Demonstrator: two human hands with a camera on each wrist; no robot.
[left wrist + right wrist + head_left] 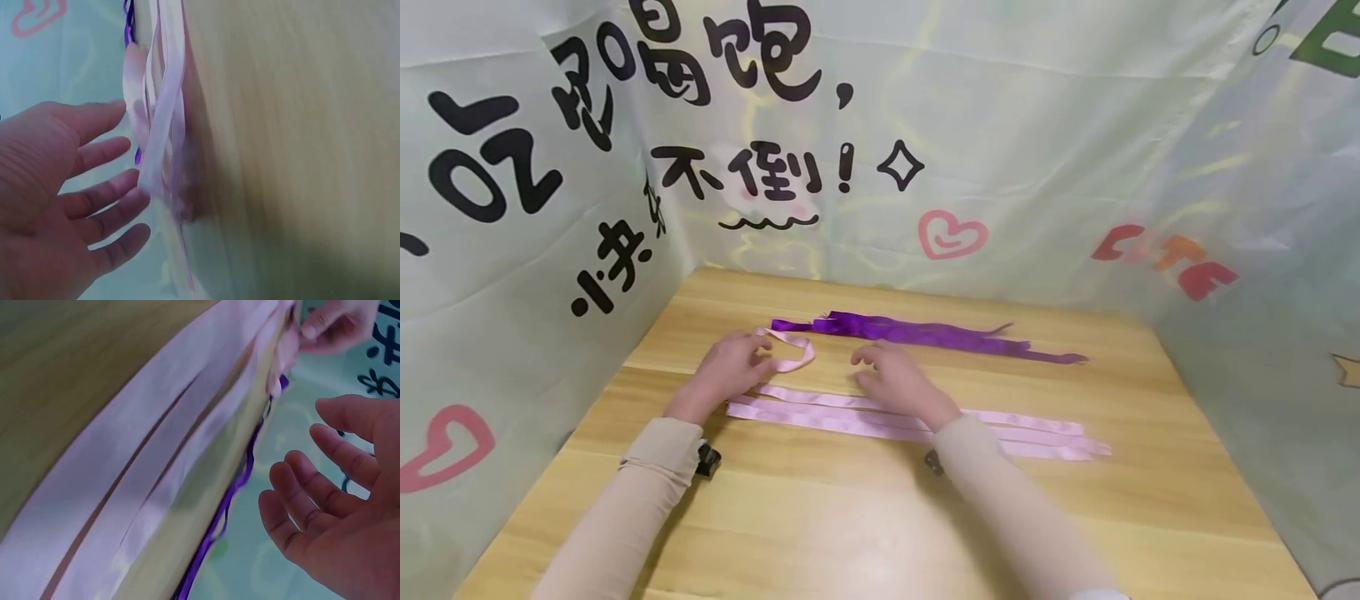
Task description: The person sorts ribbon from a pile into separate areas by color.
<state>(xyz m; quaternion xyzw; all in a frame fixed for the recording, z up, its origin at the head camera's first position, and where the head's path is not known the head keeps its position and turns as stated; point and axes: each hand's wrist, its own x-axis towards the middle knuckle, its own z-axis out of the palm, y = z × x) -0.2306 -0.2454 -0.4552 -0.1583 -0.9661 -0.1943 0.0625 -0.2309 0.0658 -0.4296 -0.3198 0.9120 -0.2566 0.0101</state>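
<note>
Near the left end of the ribbons, my left hand (733, 367) is beside a short curved piece of pale pink ribbon (808, 354). Thumb and fingers are spread apart in the left wrist view, with fingertips right at the pink ribbon (134, 81). Several pale pink ribbon strips (820, 415) lie side by side across the table, running left to right. My right hand (898, 379) hovers over their middle, fingers loosely bent and nothing between them, as the right wrist view also shows. The right forearm hides part of the strips.
Behind the hands lies a bundle of dark purple ribbons (910, 331), its ends frayed. The wooden table (850, 517) meets printed cloth walls (1037, 150) at the back and both sides. Small black devices sit at both wrists.
</note>
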